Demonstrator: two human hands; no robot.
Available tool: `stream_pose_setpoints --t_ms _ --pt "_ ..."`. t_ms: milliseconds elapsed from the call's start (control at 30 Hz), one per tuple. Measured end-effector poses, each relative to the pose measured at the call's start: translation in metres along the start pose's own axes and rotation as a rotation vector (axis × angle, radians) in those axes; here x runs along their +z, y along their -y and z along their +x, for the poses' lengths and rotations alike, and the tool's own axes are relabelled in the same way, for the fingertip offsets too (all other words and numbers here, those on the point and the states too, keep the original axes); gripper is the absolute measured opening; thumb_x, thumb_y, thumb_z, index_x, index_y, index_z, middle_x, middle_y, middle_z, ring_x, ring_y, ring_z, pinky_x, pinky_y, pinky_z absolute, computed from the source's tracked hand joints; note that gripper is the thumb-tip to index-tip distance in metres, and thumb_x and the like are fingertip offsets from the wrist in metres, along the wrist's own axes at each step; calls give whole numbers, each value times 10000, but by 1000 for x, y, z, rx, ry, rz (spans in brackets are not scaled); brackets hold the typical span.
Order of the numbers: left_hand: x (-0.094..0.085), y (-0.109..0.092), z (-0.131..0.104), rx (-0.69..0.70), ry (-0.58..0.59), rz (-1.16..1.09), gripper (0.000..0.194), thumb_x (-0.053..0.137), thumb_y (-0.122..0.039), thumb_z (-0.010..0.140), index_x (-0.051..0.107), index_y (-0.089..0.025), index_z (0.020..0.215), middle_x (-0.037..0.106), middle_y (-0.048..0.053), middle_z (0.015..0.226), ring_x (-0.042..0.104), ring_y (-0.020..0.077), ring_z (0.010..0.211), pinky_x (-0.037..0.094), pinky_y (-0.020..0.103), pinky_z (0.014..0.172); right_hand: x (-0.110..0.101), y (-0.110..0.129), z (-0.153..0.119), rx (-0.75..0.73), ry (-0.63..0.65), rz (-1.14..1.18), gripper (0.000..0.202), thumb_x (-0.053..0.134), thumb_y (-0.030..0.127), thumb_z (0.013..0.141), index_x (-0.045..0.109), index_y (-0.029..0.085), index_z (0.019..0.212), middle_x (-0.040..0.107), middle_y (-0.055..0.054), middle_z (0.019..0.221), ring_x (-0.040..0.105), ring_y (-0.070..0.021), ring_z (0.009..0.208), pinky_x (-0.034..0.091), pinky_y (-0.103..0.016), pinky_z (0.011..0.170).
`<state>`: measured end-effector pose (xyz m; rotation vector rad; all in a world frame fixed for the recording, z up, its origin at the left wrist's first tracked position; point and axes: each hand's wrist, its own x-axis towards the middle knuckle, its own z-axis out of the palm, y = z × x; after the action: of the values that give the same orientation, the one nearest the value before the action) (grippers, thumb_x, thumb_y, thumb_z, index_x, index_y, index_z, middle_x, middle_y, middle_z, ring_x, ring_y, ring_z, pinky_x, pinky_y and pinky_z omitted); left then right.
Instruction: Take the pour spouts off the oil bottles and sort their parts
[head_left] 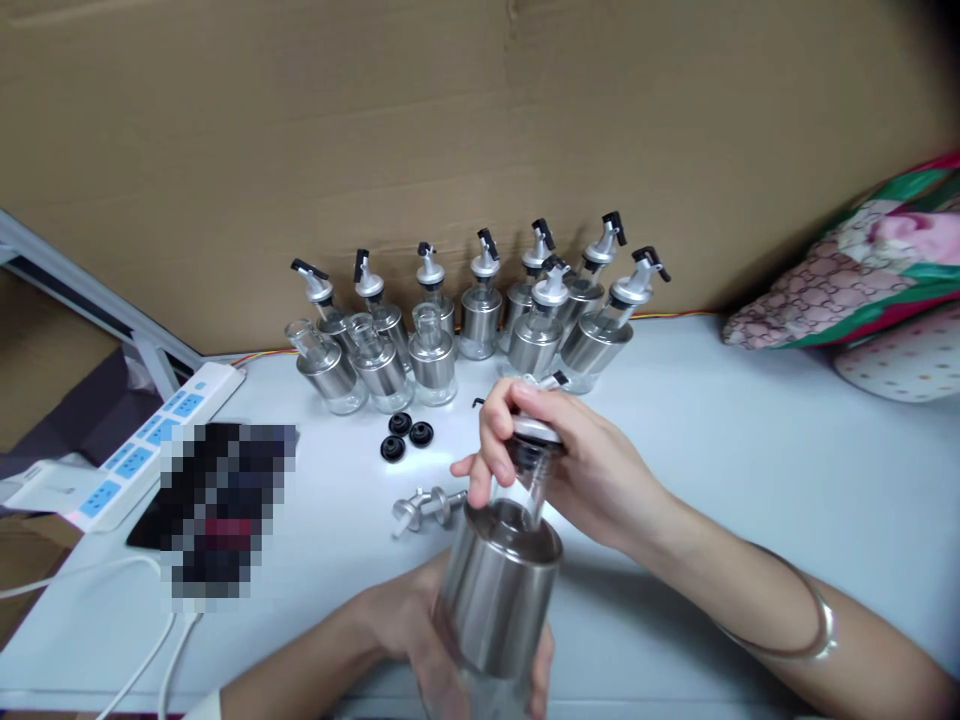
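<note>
My left hand [424, 635] is wrapped round the lower body of a glass oil bottle [501, 590] with a brushed steel sleeve, tilted in front of me. At its neck, my right hand [592, 470] grips the silver pourer top [535, 431], whose black stopper sits in the glass mouth; the fingers hide most of the spout. Just beyond the bottle lie loose silver pourer spouts [431, 508]. Three black stoppers [400, 425] rest farther back. A small black piece [478, 403] shows partly behind my right fingers.
Three bottles without tops [433, 365] stand in front of several bottles with pourers [481, 315], along a cardboard wall [450, 130]. At left are a power strip [142, 455], a blurred-out dark device [157, 510] and white cables [176, 650]. A patterned bag [817, 280] sits at right.
</note>
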<state>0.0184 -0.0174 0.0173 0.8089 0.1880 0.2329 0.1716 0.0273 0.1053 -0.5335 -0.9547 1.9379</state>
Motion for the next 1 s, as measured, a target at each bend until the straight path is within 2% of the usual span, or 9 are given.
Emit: stream_pose_setpoints --t_ms 67,133,333,433,600,700,867,1000 --pt "-5 7 2 -7 82 -67 579 872 -353 331 635 -153 820 581 -29 676 567 130 618 471 266 640 0 -5 2 -92 4 19 307 552 405 906 539 187 690 569 54 541 691 -142 593 541 -327 811" --pt "-6 10 3 -11 109 -78 600 878 -341 306 647 -154 827 575 -35 670 565 129 627 473 264 645 1 -9 1 -166 2 4 299 563 414 907 545 195 703 574 53 570 696 -147 617 537 -342 843" --pt "2 0 0 -70 63 -17 609 889 -364 307 637 -167 826 594 -26 727 532 107 589 455 252 605 9 -11 -7 -299 -57 -60 317 563 447 916 581 194 725 601 32 623 692 -151 657 546 -316 776" --pt "1 0 -1 -50 57 -20 613 887 -360 332 634 -172 858 592 -16 758 550 119 641 465 252 620 9 -10 -6 -248 -143 -7 370 578 492 896 566 188 685 597 43 574 667 -124 565 543 -286 754" --pt "-6 6 -1 -11 -3 -27 609 894 -297 377 639 -154 911 605 5 824 587 153 742 480 304 712 2 -6 2 -21 -185 125 433 641 576 817 540 184 660 593 52 550 624 -101 485 532 -239 590" --pt "-5 3 -1 1 -35 -26 579 888 -269 408 646 -144 919 625 14 842 591 148 743 472 307 740 2 -5 3 1 -215 164 446 675 577 786 531 180 640 576 59 545 600 -81 473 539 -223 599" --pt "3 -8 -1 -19 -87 34 520 876 -299 433 631 -144 864 632 23 823 565 145 724 449 303 752 9 -10 -2 -163 -286 157 414 689 561 782 553 181 691 552 73 574 555 -54 458 570 -217 635" --pt "6 -10 -2 -40 -126 92 516 881 -337 422 629 -145 830 618 29 814 538 148 721 432 290 716 13 -15 -4 -301 -308 57 445 621 626 802 532 198 717 536 57 616 540 -71 463 543 -209 492"
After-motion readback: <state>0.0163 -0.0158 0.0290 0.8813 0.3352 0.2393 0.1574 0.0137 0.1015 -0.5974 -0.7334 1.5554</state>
